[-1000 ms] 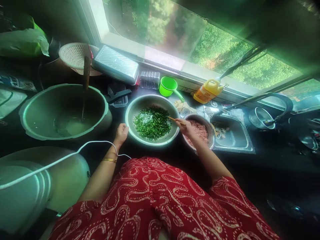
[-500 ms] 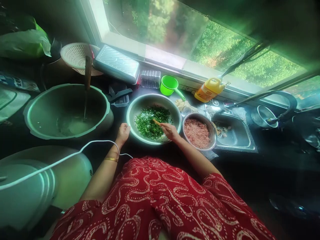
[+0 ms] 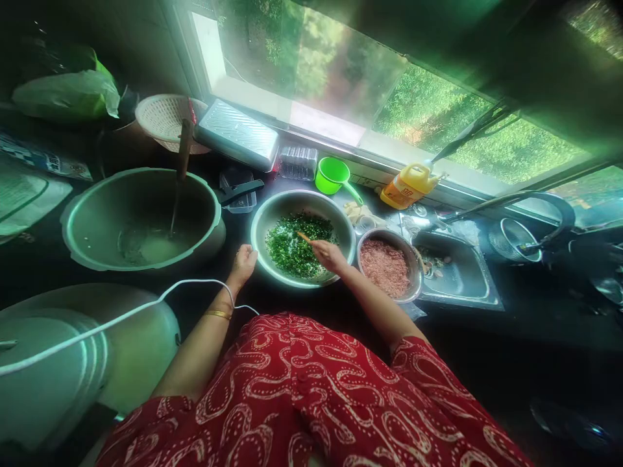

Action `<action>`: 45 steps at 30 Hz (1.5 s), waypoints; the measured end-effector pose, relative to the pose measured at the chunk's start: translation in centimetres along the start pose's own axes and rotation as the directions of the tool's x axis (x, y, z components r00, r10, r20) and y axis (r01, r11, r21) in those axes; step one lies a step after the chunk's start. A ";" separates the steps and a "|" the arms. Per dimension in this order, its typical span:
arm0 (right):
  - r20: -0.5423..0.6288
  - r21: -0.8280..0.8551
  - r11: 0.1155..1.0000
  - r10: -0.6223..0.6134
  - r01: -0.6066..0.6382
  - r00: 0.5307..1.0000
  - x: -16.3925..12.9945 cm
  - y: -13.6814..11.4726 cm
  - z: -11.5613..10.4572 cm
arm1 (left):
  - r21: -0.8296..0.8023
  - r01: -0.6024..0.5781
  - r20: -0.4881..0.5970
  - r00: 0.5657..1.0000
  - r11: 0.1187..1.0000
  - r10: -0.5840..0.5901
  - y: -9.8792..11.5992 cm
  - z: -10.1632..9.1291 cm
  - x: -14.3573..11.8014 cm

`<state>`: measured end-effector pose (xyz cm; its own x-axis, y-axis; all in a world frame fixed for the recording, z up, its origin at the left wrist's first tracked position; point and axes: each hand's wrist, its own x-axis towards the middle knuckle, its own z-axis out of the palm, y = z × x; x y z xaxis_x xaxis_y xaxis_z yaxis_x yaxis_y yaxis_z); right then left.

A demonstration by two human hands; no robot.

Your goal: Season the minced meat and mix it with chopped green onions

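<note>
Steel bowl, round, upright on dark counter, holds chopped greens heaped at centre. Chopsticks, wooden, tilted, tips in greens toward 10 o'clock. Meat bowl just beside, at 3 o'clock.

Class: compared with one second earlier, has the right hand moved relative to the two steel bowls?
Yes. The right hand with chopsticks moved left, from the mince bowl to over the greens bowl.

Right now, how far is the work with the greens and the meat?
Done: the chopped greens lie in the steel bowl. In hand: the right hand holds chopsticks in the greens, while the left hand rests at the bowl's rim. Left: the minced meat sits apart in its own bowl, unmixed.
</note>
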<state>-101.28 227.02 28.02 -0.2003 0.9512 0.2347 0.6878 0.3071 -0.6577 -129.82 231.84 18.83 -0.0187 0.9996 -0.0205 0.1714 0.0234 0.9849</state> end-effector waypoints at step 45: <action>-0.086 0.313 0.910 0.314 -0.274 0.945 5.4 1.6 2.1 | 0.005 0.018 0.049 0.999 1.000 -0.018 0.5 1.0 -3.2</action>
<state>-102.75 232.67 26.73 0.0870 0.9932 0.0771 0.4620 0.0283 -0.8864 -128.70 228.71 19.20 0.0269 0.9986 -0.0466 0.1756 0.0411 0.9836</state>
